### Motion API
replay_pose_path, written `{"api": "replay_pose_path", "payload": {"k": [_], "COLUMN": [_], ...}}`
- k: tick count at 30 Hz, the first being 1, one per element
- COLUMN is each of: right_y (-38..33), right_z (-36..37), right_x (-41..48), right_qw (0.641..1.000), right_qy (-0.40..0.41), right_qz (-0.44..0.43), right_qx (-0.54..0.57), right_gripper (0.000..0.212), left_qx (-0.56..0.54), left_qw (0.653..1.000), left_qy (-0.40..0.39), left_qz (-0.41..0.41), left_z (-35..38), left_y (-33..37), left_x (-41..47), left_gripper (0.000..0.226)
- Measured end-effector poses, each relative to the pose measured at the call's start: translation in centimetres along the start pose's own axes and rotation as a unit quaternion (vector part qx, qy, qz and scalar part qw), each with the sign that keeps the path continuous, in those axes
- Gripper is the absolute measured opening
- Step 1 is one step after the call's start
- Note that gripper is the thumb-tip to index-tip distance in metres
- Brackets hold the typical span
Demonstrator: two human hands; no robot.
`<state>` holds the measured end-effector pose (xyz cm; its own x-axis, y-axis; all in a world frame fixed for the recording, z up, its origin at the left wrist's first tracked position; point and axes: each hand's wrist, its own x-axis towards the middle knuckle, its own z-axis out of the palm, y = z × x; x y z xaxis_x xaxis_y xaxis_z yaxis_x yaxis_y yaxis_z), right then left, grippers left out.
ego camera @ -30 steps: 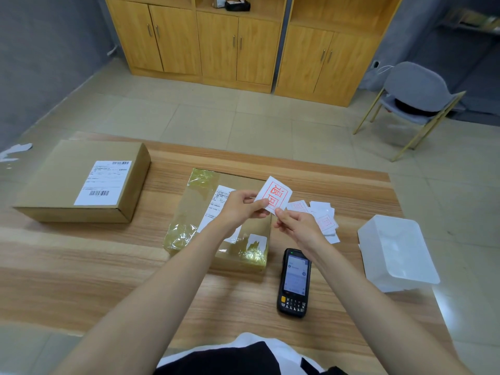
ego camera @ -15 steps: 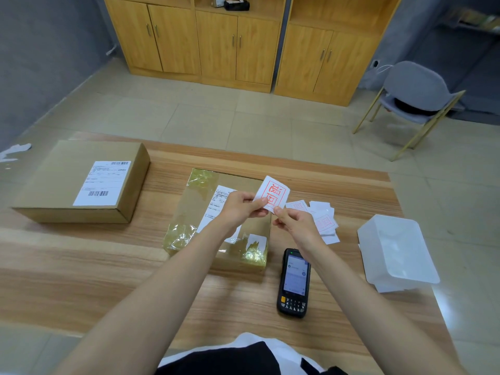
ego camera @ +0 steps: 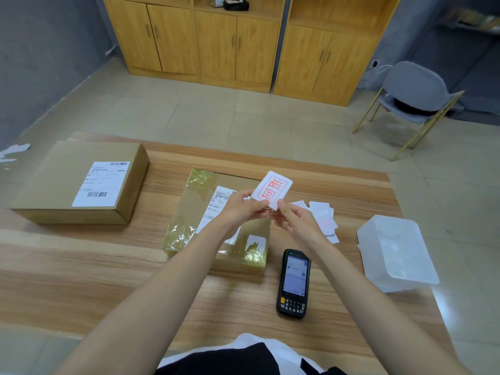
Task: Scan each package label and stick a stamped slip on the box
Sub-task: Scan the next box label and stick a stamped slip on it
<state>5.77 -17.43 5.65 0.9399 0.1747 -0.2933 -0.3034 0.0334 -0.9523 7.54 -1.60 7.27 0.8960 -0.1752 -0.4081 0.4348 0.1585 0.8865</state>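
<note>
Wood-grain surface point(ego camera: 81, 280) on tiled floor point(ego camera: 205, 117), cabinets point(ego camera: 238, 44) beyond; left hand point(ego camera: 243, 209) and right hand point(ego camera: 297, 220) pinch a stamped slip point(ego camera: 273, 189).

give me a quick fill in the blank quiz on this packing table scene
1. Both hands hold a slip stamped in ____ ink.
2. The handheld scanner lies ____ on the table.
3. The box at the far left carries a white ____.
4. The white bin stands to the ____ of the scanner.

Missing words: red; screen up; label; right
</note>
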Motion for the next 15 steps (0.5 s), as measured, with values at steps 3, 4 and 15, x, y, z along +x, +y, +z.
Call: {"api": "replay_pose_path", "payload": {"k": [3,4,15], "right_y": [-0.40,-0.47,0.42], "right_z": [-0.22,-0.24,-0.64], "right_x": [-0.30,-0.38,-0.61], "right_qw": [1.000,1.000,0.999], "right_qy": [-0.005,0.000,0.015], "right_qz": [-0.007,-0.006,0.045], "right_qx": [0.028,0.031,0.008], "right_gripper": [0.017,0.016,0.010], "left_qx": [0.007,0.009,0.039], "left_qw": [1.000,1.000,0.997], "left_qy": [-0.002,-0.002,-0.058], "left_qz": [-0.009,-0.012,-0.027], "left_z": [-0.16,-0.16,0.01], "left_y": [0.15,0.12,-0.77], "left_x": [-0.01,-0.10,-0.55], "left_gripper": [0.028,0.030,0.045]}}
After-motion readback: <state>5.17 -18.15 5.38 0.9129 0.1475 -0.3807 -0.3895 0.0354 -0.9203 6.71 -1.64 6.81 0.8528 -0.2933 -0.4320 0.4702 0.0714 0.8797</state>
